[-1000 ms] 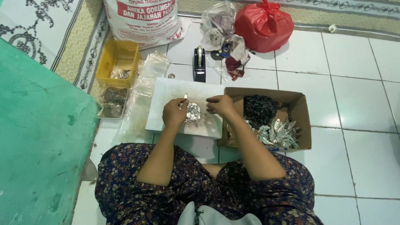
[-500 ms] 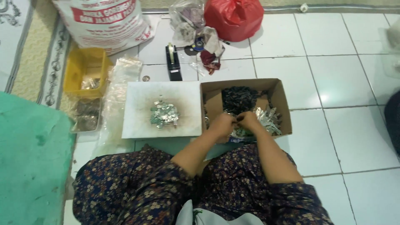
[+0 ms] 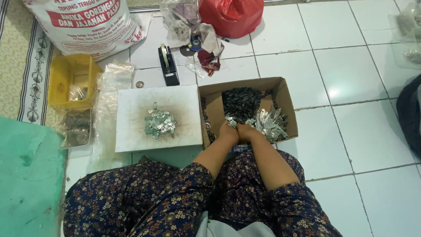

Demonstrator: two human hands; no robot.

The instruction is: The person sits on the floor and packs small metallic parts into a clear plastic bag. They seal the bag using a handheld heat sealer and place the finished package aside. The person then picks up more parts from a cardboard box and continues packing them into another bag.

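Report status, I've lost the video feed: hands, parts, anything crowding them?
Both hands, left hand and right hand, down in cardboard box, among metal pieces. Grip unclear. White board alongside.

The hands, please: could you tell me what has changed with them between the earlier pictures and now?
Both hands left the metal pieces on the white board and moved right into the cardboard box. The left hand and right hand now dig there together. The pile, board and box stayed put.

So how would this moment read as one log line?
left hand | right hand | both in cardboard box among metal pieces | small pile on white board
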